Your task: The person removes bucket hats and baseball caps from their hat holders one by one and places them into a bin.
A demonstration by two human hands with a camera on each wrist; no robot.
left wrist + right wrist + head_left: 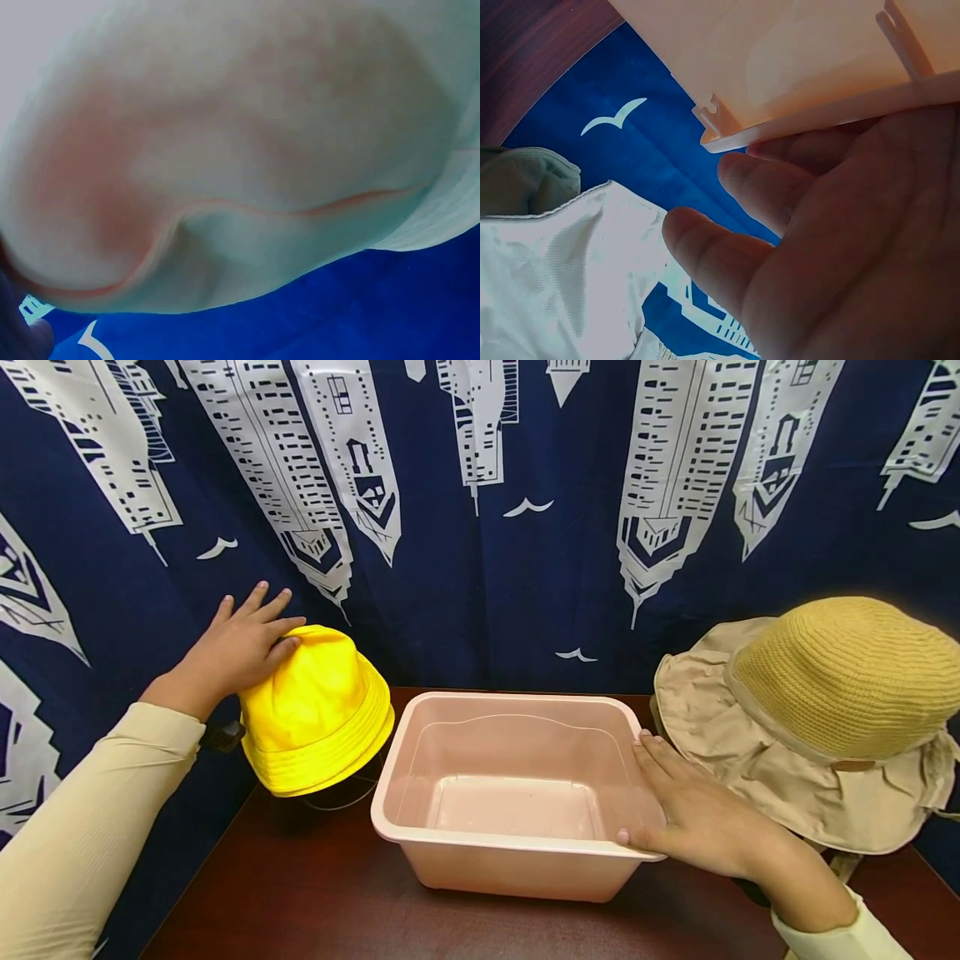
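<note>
The left hand (242,645) is resting extended fingers on a yellow cloth bucket hat (311,710); the right hand (701,818), fingers straight, is touching a pink rectangular plastic tub (525,870). The hat is sitting to its left; contact is done, the rest looking unclear.

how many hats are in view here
2: a yellow hat left of the tub, by the left hand, and a wide-brimmed hat right of the tub. No others show.
</note>
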